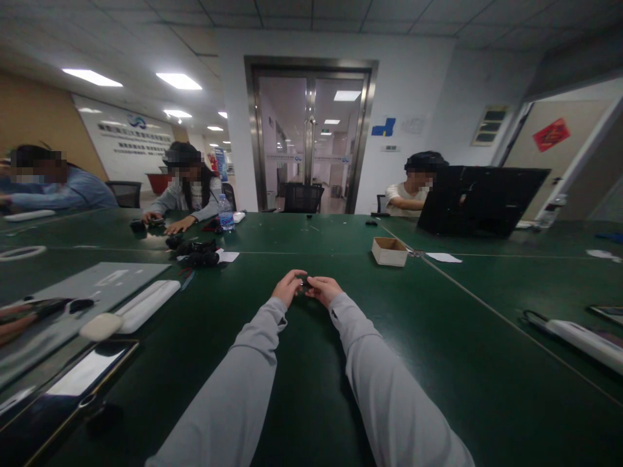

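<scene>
Both my arms, in light grey sleeves, reach forward over the green table (311, 363). My left hand (289, 287) and my right hand (325, 288) meet near the middle of the view, just above the tabletop. Between their fingertips is a small dark object (305, 283) with a shiny part, too small to name. The fingers of my right hand are closed on it in a pinch. My left hand's fingers are curled round its other side, the thumb against it.
An open small box (389, 254) stands ahead to the right, near a white paper (442, 257). Black gear (197, 253) and a water bottle (226, 213) lie ahead left. A phone (82, 383) and a white case (148, 305) are at left. Several people sit around the table.
</scene>
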Demonstrator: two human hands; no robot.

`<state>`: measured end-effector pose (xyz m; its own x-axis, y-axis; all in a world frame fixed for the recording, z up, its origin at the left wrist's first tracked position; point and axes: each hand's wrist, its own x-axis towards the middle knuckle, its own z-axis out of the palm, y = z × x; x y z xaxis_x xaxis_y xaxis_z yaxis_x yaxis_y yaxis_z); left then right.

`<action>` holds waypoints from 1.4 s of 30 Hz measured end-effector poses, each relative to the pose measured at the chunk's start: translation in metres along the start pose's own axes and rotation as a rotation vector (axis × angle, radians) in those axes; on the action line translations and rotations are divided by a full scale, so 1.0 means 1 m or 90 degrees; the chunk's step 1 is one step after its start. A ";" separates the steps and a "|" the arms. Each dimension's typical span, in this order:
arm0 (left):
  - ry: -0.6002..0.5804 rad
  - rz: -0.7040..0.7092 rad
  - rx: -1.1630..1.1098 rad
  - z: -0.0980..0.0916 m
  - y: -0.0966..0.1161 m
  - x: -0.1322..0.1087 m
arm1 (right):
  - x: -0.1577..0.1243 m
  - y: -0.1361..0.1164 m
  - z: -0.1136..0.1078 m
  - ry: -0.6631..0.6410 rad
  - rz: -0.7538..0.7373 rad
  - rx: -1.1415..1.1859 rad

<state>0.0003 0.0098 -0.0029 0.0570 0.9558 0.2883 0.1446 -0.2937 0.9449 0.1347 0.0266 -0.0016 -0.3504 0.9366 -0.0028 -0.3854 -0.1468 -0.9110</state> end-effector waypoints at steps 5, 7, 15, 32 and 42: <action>-0.004 -0.004 -0.030 0.001 0.000 0.000 | 0.001 0.000 0.000 0.010 0.002 0.006; 0.000 -0.002 -0.033 0.001 -0.001 0.001 | 0.001 0.000 0.000 0.010 0.005 0.007; -0.015 0.013 -0.025 0.001 -0.002 0.000 | 0.000 -0.002 0.001 0.018 0.018 -0.007; 0.143 0.051 0.120 -0.002 -0.003 -0.001 | -0.006 -0.004 0.013 0.029 0.009 -0.095; 0.168 -0.048 0.424 -0.008 0.005 -0.008 | -0.002 0.012 0.017 0.046 -0.135 -0.474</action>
<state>-0.0078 0.0012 0.0004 -0.2061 0.9200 0.3335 0.7156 -0.0907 0.6926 0.1165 0.0176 -0.0051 -0.2667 0.9430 0.1991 0.2455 0.2663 -0.9321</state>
